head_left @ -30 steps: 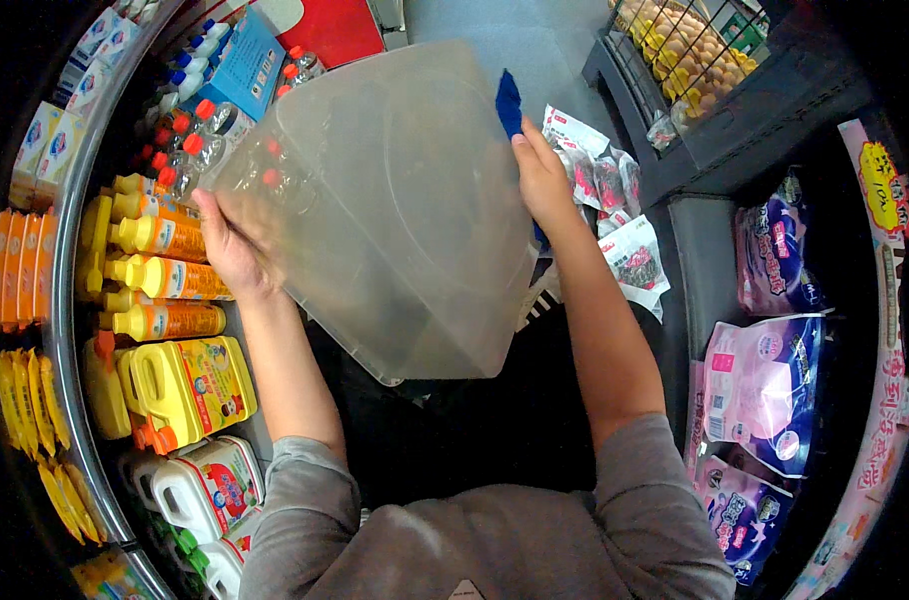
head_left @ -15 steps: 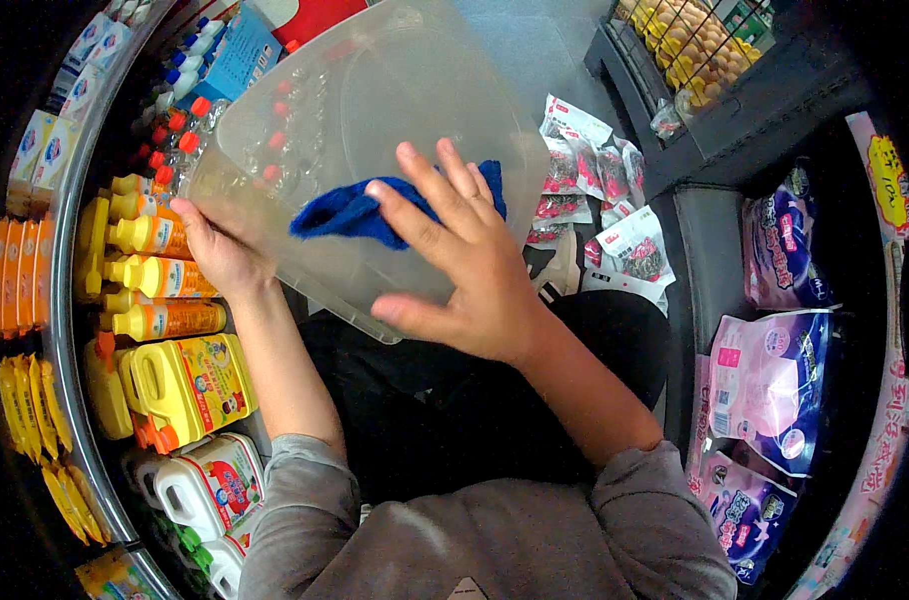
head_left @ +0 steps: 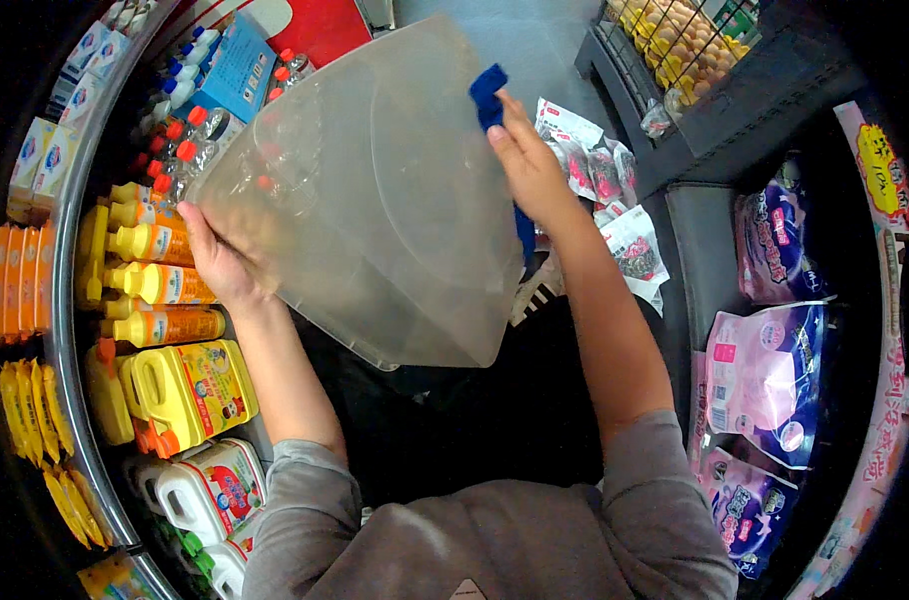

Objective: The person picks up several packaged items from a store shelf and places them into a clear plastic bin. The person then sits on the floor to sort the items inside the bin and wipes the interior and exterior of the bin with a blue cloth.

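Observation:
A large translucent plastic bin (head_left: pixel 380 190) is held up tilted above my lap. My left hand (head_left: pixel 222 262) grips its left edge, thumb showing on the outside and the other fingers hidden behind the wall. At the bin's far right edge, my right hand (head_left: pixel 536 168) is closed around a blue cloth (head_left: pixel 489 95). One end of the cloth sticks up past the fingers, and more blue shows lower down, beside the bin's right side.
Left shelves hold yellow bottles (head_left: pixel 165 283), yellow jugs (head_left: pixel 197 390), white jugs (head_left: pixel 215 485) and red-capped clear bottles (head_left: pixel 200 145). Bagged goods (head_left: pixel 630 250) lie beyond my right arm. A dark rack (head_left: pixel 695 120) with eggs and purple-pink packages (head_left: pixel 765 375) stand at the right.
My right hand has gone from lying spread on the cloth over the bin's middle to gripping the cloth at its right edge. The bin has turned and come slightly lower.

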Motion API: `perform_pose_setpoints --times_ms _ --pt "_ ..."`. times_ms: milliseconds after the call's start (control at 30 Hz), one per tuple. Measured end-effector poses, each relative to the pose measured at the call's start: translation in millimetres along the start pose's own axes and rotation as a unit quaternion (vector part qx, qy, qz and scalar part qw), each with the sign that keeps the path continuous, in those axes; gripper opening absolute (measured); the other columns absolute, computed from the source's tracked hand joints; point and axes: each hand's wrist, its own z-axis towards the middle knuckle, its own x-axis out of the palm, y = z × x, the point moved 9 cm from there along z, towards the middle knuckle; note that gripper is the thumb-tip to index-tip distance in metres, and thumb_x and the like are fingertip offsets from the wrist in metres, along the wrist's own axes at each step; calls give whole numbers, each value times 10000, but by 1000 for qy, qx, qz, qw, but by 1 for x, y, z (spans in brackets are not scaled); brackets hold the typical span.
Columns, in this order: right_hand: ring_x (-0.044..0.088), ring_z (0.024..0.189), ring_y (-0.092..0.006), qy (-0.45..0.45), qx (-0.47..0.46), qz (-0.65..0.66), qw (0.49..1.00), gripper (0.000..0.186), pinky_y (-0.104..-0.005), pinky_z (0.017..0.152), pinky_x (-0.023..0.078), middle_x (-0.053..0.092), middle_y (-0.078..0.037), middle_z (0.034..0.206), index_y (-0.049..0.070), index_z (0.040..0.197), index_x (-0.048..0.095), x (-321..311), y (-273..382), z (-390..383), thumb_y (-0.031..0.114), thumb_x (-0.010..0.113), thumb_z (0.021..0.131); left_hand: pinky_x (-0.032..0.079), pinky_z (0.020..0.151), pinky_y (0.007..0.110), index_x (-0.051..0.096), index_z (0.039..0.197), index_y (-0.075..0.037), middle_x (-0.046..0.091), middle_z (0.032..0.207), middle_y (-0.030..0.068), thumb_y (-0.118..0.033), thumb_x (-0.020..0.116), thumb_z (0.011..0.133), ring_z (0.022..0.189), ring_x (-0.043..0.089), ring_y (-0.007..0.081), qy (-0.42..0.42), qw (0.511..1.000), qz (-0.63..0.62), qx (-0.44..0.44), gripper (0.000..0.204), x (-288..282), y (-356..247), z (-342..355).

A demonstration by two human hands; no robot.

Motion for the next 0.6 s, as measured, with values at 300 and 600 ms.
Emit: perform_pose_setpoints --times_ms 300,600 --pt "429 1112 -146 23 237 112 965 423 -248 942 304 477 -92 1223 -3 1244 422 -2 -97 -18 234 457 895 423 856 344 481 1155 -33 539 1129 90 -404 349 916 995 525 224 -246 962 86 85 461 -36 -9 -7" --pt "229 1291 -296 81 85 124 985 438 -361 1043 171 354 -176 1334 -16 1241 417 33 6 -39 240 445 887 319 419 194 427 672 -158 374 569 -62 -415 430 894 466 353 68 -359 908 139 164 339 -45 -31 -22"
